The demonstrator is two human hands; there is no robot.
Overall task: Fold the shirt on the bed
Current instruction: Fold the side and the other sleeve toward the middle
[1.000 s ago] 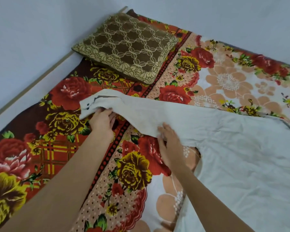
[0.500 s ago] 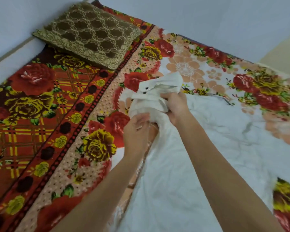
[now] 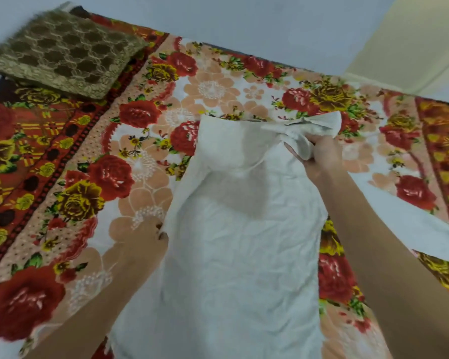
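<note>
A white shirt (image 3: 239,244) lies lengthwise on the flowered bed cover (image 3: 109,177), its body running from the near edge toward the middle. The left sleeve is folded across the chest. My right hand (image 3: 319,154) grips the bunched end of that sleeve at the shirt's upper right. My left hand (image 3: 145,242) pinches the shirt's left side edge lower down. The other sleeve (image 3: 430,229) stretches out to the right, behind my right forearm.
A brown patterned pillow (image 3: 62,53) sits at the far left corner of the bed. A pale wall (image 3: 257,27) runs behind the bed, with a cream floor strip (image 3: 425,47) at the upper right.
My right hand carried the left sleeve across the shirt body to the right. My left hand let go of the sleeve and dropped to the shirt's left edge. The view swung right.
</note>
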